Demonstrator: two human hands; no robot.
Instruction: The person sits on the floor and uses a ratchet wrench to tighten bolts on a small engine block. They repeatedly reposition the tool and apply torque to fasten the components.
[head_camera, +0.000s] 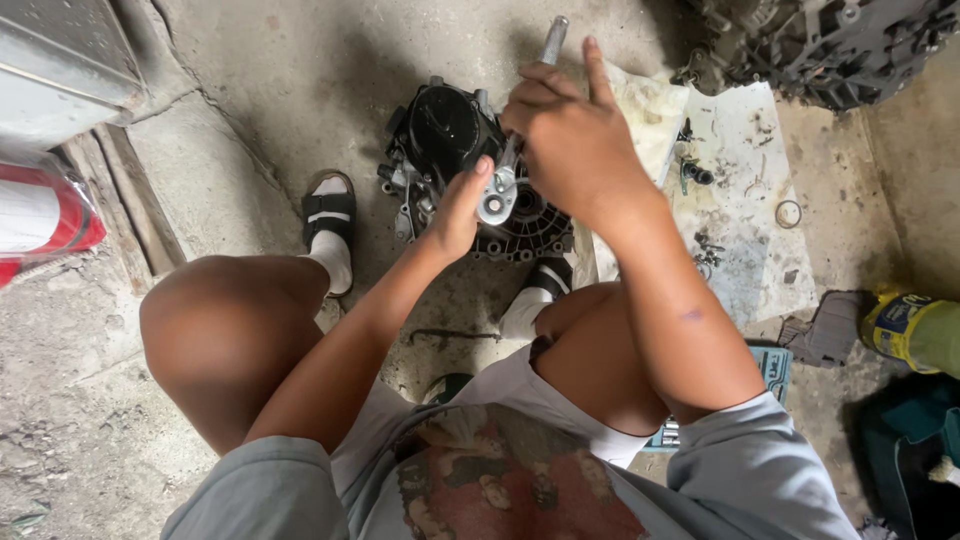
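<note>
Head view: right hand (575, 140) clamped on ratchet handle (548, 45), left hand (460, 210) pinching its head (497, 195) over the far black housing (450, 135); a slipping socket could skin knuckles.

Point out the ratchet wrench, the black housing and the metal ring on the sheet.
ratchet wrench (497, 200): head view, round head.
black housing (443, 128): head view, domed top.
metal ring (788, 213): head view, rim.

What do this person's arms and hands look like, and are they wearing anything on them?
Both hands, the left hand and the right hand, are bare: no gloves, rings, watch or bracelets show. The forearms are bare too, up to the short grey sleeves of a T-shirt near the elbows. The right forearm has a small dark mark on it. Nails look short.
</note>
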